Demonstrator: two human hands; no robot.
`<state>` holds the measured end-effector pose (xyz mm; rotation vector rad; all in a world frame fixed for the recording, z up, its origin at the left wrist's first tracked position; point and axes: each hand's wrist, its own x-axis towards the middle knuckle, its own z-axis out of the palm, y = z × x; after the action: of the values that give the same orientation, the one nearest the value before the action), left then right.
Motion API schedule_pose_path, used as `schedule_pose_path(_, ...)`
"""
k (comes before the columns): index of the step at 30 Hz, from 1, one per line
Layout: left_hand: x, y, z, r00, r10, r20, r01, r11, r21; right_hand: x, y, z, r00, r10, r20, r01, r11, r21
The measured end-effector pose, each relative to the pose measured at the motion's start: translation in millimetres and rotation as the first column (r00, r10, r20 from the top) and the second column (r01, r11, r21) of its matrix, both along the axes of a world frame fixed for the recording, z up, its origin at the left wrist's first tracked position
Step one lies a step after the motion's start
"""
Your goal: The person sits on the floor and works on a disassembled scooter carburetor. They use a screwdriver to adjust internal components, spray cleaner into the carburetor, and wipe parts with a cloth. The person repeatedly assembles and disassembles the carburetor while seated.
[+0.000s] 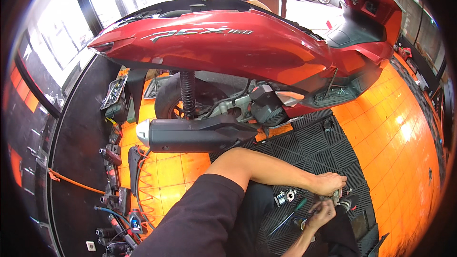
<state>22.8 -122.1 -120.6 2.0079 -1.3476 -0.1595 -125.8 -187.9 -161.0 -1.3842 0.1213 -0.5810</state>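
Observation:
My left hand (329, 183) is closed, its fingers curled down onto a small metal part (337, 194) that they mostly cover. Just below it, my right hand (322, 214) has its fingers bent together against the same spot; they are slightly blurred, and whatever they pinch is hidden. Both hands are low over a black ribbed mat (316, 150). Beside them on the mat lie a silver metal part (284, 197), a green tool handle (301, 203) and a thin metal rod (282, 223).
A red scooter (214, 43) stands across the far side, its black muffler (197, 134), rear wheel (166, 97) and shock absorber (187, 93) toward me. Bottles (136, 221) and a coiled red hose (146, 176) are at left. Orange tiles (376, 128) border the mat.

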Motion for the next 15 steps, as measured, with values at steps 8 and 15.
schedule_pose_path(8,10.5,2.0,1.6,0.989,-0.053,0.14,0.044,0.997,0.069,11.8,7.2,21.2,1.0,-0.006,-0.022,-0.011,0.704,-0.71)
schedule_pose_path(15,0.4,4.4,15.1,0.999,0.032,0.033,-0.035,0.996,0.086,4.9,-10.7,20.9,0.999,-0.037,0.033,0.021,0.92,0.39)
